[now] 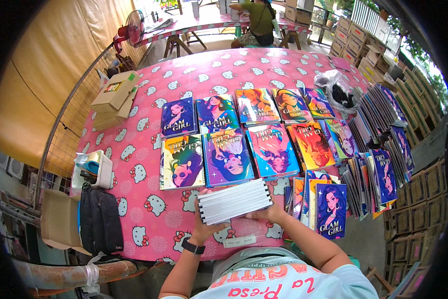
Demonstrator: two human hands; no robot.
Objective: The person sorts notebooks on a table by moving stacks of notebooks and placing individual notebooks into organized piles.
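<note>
a white-edged notebook stack (234, 202) is clamped between the fingers of the left hand (204, 228), at its left end, and the right hand (267, 213), at its lower right corner; over the near tabletop (134, 215), its long axis is held crosswise.

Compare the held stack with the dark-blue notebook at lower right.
- Facing: the held stack shows white page edges to the camera; the dark-blue notebook shows its illustrated cover.
- Make-up: the held stack has several layers; the dark-blue notebook is a single book.
- Support: the left hand and right hand grip the held stack; neither touches the dark-blue notebook.
Shared: rectangular outlines.
</note>
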